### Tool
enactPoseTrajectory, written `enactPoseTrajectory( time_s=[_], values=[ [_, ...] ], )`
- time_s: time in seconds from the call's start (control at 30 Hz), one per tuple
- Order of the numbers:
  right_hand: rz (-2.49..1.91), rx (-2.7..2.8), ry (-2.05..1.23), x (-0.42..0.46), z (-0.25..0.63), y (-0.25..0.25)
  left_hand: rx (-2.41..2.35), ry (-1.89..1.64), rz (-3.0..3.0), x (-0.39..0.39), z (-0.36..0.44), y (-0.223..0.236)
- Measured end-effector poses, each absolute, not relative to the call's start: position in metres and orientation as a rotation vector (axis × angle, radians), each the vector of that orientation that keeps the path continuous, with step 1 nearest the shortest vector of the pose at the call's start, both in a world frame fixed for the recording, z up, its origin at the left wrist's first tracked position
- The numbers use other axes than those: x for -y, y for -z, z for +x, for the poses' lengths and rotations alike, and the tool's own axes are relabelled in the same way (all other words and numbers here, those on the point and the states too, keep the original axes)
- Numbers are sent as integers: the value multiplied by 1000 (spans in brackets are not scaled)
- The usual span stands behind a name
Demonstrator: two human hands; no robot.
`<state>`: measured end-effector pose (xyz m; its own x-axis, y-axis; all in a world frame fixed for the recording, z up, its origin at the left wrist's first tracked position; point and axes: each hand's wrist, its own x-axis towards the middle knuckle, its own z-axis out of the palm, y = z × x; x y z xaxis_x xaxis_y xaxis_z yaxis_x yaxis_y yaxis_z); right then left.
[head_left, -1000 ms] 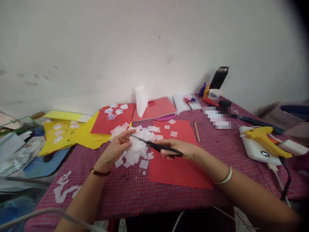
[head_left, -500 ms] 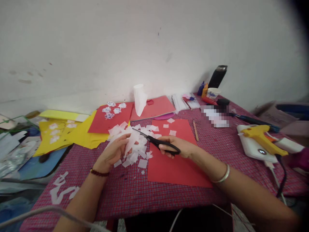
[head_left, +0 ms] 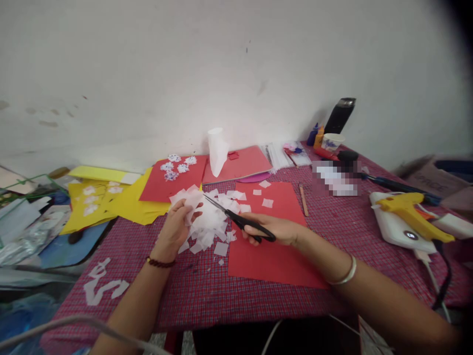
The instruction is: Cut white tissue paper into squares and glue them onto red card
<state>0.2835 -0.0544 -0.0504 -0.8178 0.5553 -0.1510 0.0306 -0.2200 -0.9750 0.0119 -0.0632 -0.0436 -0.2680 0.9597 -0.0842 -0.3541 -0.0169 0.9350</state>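
My right hand (head_left: 264,228) grips a pair of black-handled scissors (head_left: 236,218), the blades pointing up and left over a heap of cut white tissue pieces (head_left: 209,224). Pinched in my left hand (head_left: 177,222) is a piece of white tissue paper (head_left: 192,201), close to the scissor tips. Whether the blades touch that piece I cannot tell. Under my right hand lies a sheet of red paper (head_left: 271,261), with a few small white squares on its far part.
A roll of white tissue (head_left: 218,150) stands near the wall. Dotted white flowers lie on red paper (head_left: 153,190) at back left, beside yellow sheets (head_left: 138,204). A yellow glue gun (head_left: 410,209) rests on a white box at right. A dark flask (head_left: 340,116) stands behind.
The tissue piece in my left hand has turned and lifted slightly, and that hand is a little higher. My right hand keeps the scissors nearly in place. The view has shifted slightly left.
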Motion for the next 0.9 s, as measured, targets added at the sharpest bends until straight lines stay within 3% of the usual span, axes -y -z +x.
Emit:
enactPoseTrajectory(
  time_s=[0.9],
  values=[
    [-763,1592,-2020,63,273,54,-1134,-1251,854,71,33,49]
  ],
)
